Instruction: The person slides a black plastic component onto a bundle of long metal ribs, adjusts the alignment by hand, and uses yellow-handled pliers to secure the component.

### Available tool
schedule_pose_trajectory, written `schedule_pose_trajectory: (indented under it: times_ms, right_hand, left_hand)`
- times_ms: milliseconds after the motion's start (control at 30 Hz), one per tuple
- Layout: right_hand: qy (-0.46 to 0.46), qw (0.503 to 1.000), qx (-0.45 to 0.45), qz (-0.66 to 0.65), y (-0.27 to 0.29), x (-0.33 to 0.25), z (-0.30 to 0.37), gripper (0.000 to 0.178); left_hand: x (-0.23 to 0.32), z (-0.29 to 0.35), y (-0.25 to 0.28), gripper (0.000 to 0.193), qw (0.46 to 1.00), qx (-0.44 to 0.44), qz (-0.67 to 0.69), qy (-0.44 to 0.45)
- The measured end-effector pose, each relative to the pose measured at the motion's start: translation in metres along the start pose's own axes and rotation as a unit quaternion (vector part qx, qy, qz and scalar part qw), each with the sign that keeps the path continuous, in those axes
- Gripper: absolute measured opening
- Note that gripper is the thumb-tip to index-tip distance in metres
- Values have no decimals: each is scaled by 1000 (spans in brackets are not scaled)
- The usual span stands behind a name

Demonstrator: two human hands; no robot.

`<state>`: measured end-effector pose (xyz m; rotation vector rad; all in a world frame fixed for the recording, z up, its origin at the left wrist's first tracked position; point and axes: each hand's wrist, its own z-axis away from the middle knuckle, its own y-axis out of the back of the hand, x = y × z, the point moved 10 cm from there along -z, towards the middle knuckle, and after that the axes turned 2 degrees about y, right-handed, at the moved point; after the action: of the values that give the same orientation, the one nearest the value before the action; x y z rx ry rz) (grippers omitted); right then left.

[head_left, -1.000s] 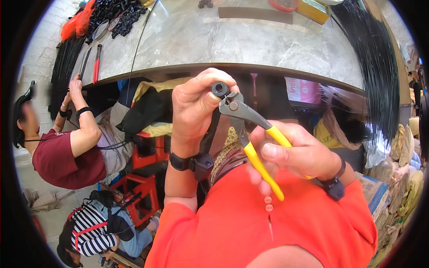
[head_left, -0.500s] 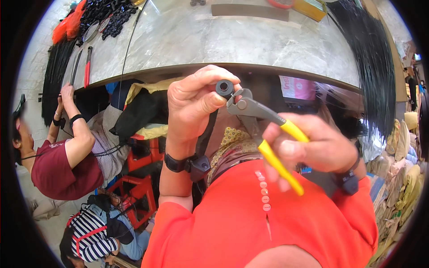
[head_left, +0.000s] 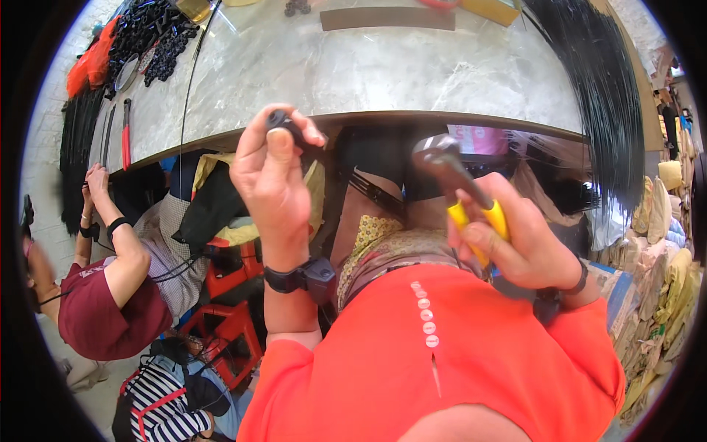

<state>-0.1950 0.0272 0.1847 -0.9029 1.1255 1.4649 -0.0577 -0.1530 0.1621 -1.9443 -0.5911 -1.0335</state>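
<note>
Raised near the table's front edge, my left hand (head_left: 274, 177) pinches a small black tubular part (head_left: 280, 120) between thumb and fingers. Its round end faces up beside the thumb tip. To the right, over my lap, my right hand (head_left: 519, 236) is wrapped round the yellow handles of a pair of cutters (head_left: 445, 163). The cutters' metal head points up and left, blurred by motion, and stands well apart from the black part. Whether the jaws are closed is hard to make out.
The grey tabletop (head_left: 353, 70) carries a heap of black parts (head_left: 140, 44), a red-handled tool (head_left: 127, 136) and a flat dark strip (head_left: 387, 18). Long black strands (head_left: 607, 103) hang off its right end. At left a person in maroon (head_left: 110, 302) works near red stools (head_left: 228, 331).
The cutters have come away from the black part. My left hand has moved left with the part; my right hand has drawn slightly to the right with the cutters.
</note>
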Motion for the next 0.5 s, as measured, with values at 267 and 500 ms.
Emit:
schedule_pose_trajectory:
  times_ms: [267,500]
  right_hand:
    - [-32,954,-161,-251,-25,-1,-21,27]
    - [-65,880,-205,-423,-42,-3,-23,30]
  left_hand:
    - [2,3,-27,33,996,-87,-5,19]
    - [-1,3,-31,36,983,-168,-72,26]
